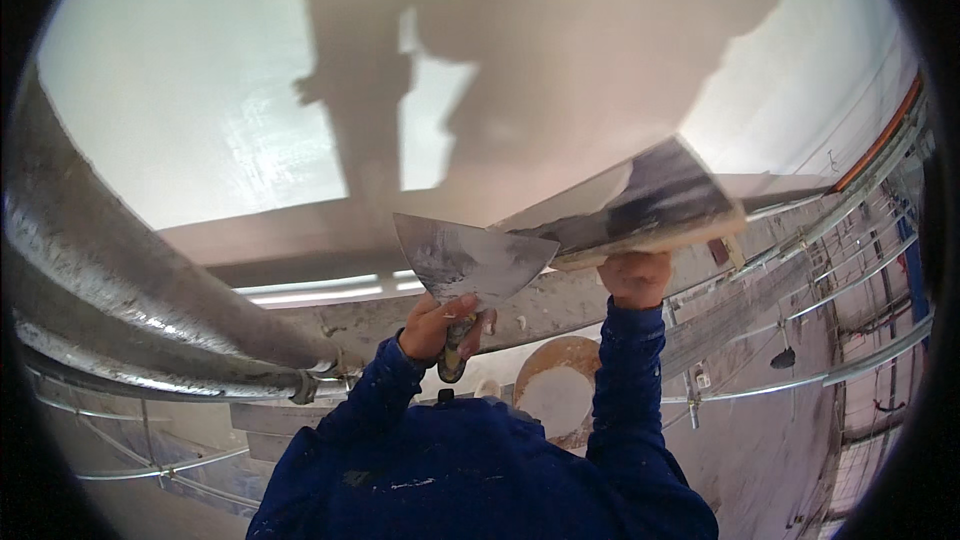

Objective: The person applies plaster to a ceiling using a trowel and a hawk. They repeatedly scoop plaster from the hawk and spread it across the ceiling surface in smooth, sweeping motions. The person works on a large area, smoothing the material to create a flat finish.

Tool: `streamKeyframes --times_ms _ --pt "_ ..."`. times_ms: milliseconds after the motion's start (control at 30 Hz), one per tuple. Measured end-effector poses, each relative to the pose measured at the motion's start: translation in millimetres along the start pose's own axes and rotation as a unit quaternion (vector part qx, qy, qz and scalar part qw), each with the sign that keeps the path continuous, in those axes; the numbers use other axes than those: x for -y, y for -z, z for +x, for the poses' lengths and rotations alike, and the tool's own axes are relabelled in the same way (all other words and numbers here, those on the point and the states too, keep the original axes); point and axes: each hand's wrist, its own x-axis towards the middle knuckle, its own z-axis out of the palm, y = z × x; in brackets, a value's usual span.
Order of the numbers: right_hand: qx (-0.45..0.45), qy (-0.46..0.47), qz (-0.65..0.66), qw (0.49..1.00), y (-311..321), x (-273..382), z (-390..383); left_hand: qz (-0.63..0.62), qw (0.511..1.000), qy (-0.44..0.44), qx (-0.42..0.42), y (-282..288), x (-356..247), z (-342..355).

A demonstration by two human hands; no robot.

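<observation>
My left hand (440,328) is wrapped round the handle of a putty knife (470,258), whose wide fan-shaped blade points up and carries smears of white filler. To its right, my right hand (637,278) grips a plastering trowel (640,200) from below; the fingers round its handle are partly hidden. White filler lies on part of the trowel's dark, flat face. The knife's right corner comes up against the trowel's left end, or overlaps it; I cannot tell whether they touch. Beyond both tools rises a smooth pale wall (270,140), with shadows falling across it.
Thick grey metal pipes (130,260) curve along the left. Below my arms stands a round bucket (558,390) with white material inside. Scaffold rails (860,370) run along the right, above a lower floor. A narrow ledge (540,315) lies between me and the wall.
</observation>
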Motion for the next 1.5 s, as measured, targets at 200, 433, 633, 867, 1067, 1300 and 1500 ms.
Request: streamKeyframes --times_ms 200,433,633,867,1067,1300,1500 --pt "0.107 -0.211 -0.299 0.924 66.8 -25.0 -11.5 0.026 0.996 0.081 -0.016 -4.9 3.3 25.4" --pt "-0.147 -0.146 -0.143 0.968 148.7 20.1 40.9 0.014 0.99 -0.043 -0.133 21.1 14.8 36.8" --pt "-0.26 -0.046 -0.378 0.888 207.3 60.5 98.2 -0.041 0.98 0.022 -0.192 39.3 57.3 19.8" --pt "-0.352 0.217 -0.571 0.709 228.5 147.7 266.1 -0.099 0.973 0.053 -0.202 51.1 55.7 4.6" --pt "-0.3 0.186 -0.536 0.767 171.0 123.0 302.7 -0.105 0.972 0.086 -0.192 63.3 50.0 -9.4" --pt "-0.29 0.282 -0.578 0.709 62.1 53.1 287.5 -0.111 0.974 0.137 -0.143 112.4 70.5 -34.5" --pt "-0.298 0.245 -0.559 0.735 -63.4 -9.4 255.0 -0.062 0.98 0.157 -0.109 137.7 82.2 -49.0"
